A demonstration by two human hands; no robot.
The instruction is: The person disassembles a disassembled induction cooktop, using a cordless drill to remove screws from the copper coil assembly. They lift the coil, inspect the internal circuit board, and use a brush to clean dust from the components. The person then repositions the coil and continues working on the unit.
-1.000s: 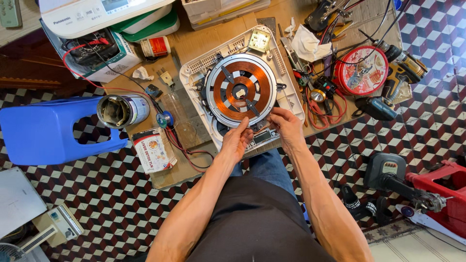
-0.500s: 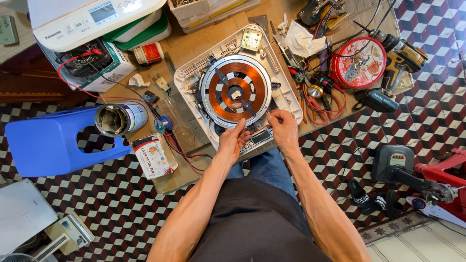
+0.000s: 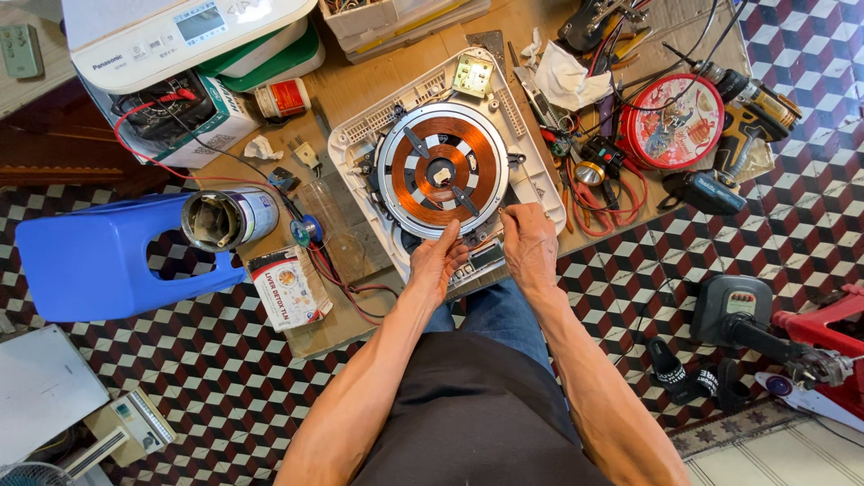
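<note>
an opened induction cooker [image 3: 531, 180] with its round copper coil [image 3: 441, 168] is lying in the middle of the low wooden table [image 3: 360, 90], its near edge just in front of the person. the left hand [image 3: 438, 261] is resting on this near edge with fingers curled, but what it is grasping i cannot tell, while the right hand [image 3: 529, 245] is pinching a thin wire [image 3: 500, 212] beside the coil. a metal can [image 3: 229, 219] and a blue plastic stool [image 3: 90, 261] are sitting to the left, a round red tin [image 3: 675, 121] and a cordless drill [image 3: 751, 112] to the right.
</note>
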